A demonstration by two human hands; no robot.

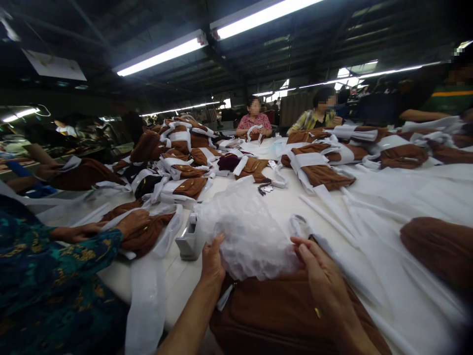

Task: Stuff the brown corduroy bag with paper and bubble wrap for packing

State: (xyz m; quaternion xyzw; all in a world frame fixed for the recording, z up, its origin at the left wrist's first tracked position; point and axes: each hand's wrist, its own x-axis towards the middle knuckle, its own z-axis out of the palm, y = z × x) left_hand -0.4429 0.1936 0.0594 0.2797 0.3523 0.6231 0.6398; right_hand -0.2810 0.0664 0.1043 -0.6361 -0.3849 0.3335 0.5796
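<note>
A brown bag [281, 315] lies on the white table [406, 296] right in front of me. On its far edge rests a crumpled wad of white paper and clear plastic [247, 231]. My left hand [212, 261] grips the wad's left side. My right hand [321, 276] presses the wad's right side, its palm lying over the bag. A ring shows on one finger of my right hand.
A grey tape dispenser [188, 239] stands left of the wad. A co-worker in a teal patterned sleeve [55, 276] handles a brown bag [144, 231] at left. Piles of brown bags wrapped in white strips [185, 153] cover the table. Two people [254, 118] sit at the far end.
</note>
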